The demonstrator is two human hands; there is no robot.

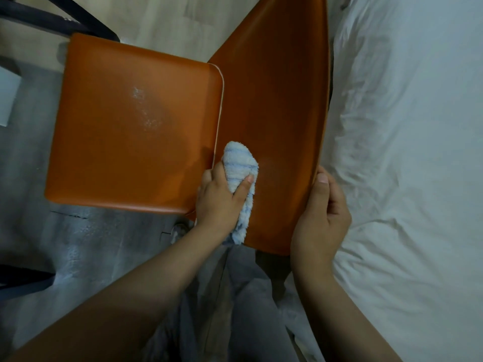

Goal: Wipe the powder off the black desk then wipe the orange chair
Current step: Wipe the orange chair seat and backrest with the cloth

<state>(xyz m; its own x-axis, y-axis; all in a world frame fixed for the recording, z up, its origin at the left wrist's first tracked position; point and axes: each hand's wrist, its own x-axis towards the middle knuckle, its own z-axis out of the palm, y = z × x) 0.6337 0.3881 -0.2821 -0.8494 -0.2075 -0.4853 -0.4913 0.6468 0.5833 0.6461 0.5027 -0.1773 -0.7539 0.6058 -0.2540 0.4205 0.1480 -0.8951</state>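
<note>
Orange chair [130,131] beside white bedding [407,152]

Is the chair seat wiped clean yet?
Not clean: white powder still streaks the orange seat; the left hand presses the cloth on the backrest.

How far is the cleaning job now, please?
Desk: out of view, cannot judge. In hand: the left hand presses the cloth on the orange chair's backrest; the right hand grips its edge. Left: white powder remains on the seat.
</note>
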